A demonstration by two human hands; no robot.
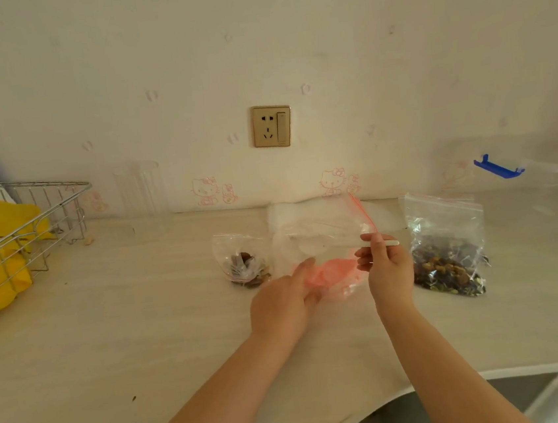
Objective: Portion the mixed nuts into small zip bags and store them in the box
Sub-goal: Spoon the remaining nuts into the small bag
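Observation:
A large clear zip bag [321,237] with a red seal strip lies on the pale table [143,311], holding a pinkish bundle, apparently small bags. My left hand [285,300] reaches into its lower edge, fingers round that bundle. My right hand [385,265] pinches a thin white stick-like handle beside the bag's mouth. To the right stands the big bag of mixed nuts [447,255], unsealed at the top. A small bag with a few nuts [243,265] lies to the left. The clear storage box with a blue latch [498,167] sits at the far right.
A wire basket [25,231] with yellow cloth stands at the far left. A wall socket [271,126] is on the wall behind. White plastic sheets [384,214] lie behind the bags. The table edge curves away at the lower right, above a grey floor area [517,393].

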